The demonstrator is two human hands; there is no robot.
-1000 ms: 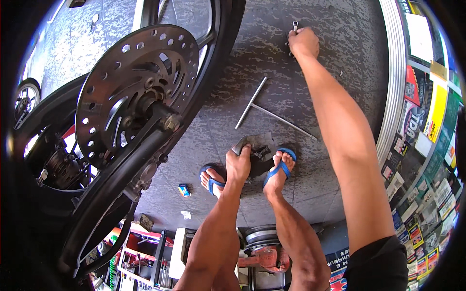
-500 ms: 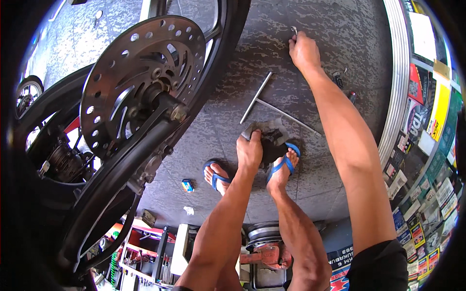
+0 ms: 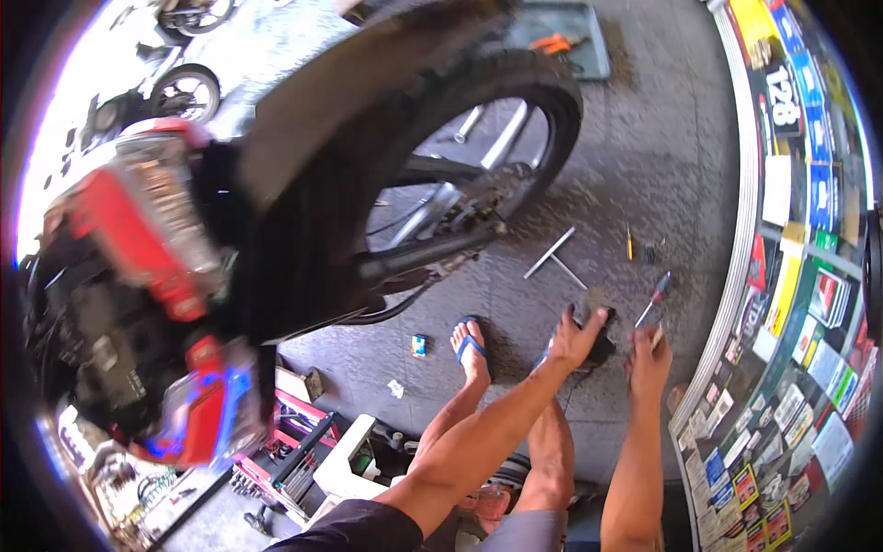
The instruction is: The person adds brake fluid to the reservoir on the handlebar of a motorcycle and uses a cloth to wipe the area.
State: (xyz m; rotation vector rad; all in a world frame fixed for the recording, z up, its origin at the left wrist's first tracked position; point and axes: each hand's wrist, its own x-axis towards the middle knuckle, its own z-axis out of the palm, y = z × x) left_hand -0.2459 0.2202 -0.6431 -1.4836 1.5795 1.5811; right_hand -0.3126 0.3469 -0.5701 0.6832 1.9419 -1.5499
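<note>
My left hand [image 3: 578,342] hovers by the right foot with thumb and fingers apart, over a dark crumpled rag [image 3: 602,357]. To its right, my right hand [image 3: 649,361] has curled fingers around something small and pale that I cannot make out. Just beyond its fingertips is a screwdriver [image 3: 660,287] with a red and dark handle, its shaft pointing back toward that hand. A metal T-handle wrench [image 3: 550,252] lies on the floor ahead of the left hand. Farther off lies a thin tool with a yellow handle [image 3: 630,247].
A motorcycle's front wheel [image 3: 572,115] and fork [image 3: 428,254] stand at left. At the far side is a tray [image 3: 602,57] with orange-handled pliers [image 3: 552,43]. A glass display case [image 3: 782,198] lines the right. A small blue box [image 3: 419,346] and tool trolley [image 3: 299,451] are nearby.
My right hand has drawn back from far out on the floor to beside the left hand. The left hand's fingers have spread from the rag. The view has swung, showing more of the motorcycle.
</note>
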